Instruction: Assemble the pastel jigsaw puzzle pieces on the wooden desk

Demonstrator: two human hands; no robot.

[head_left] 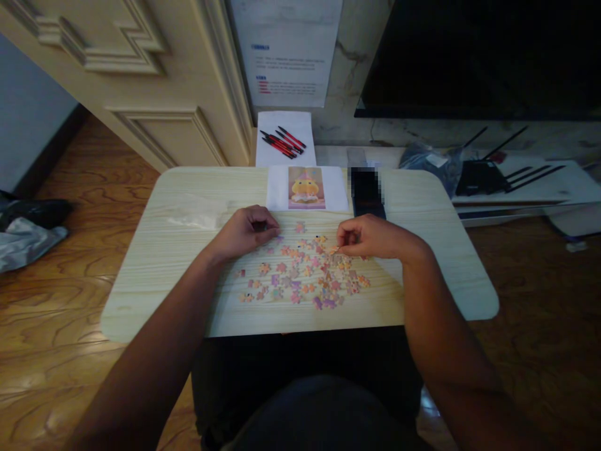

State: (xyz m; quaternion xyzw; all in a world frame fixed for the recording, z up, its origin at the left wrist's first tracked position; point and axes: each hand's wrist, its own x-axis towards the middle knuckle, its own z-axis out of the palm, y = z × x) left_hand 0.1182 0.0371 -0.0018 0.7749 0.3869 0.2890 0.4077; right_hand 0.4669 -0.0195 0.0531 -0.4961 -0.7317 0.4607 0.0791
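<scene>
We see the left hand curled loosely, fingertips pressed onto a small pastel jigsaw piece on the pale wood-grain table. The right hand pinches another small piece between thumb and forefinger, just above the scattered pink and orange puzzle pieces. Both forearms angle inward from the table's near edge.

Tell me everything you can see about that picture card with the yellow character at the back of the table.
The picture card lies flat near the far edge of the pale wooden table, on a white sheet that shows on both sides of it. It is upright-rectangular, showing a yellow, duck-like figure on a pinkish background. It looks like printed paper. Neither hand touches it; the puzzle pieces lie apart, nearer the person.
</scene>
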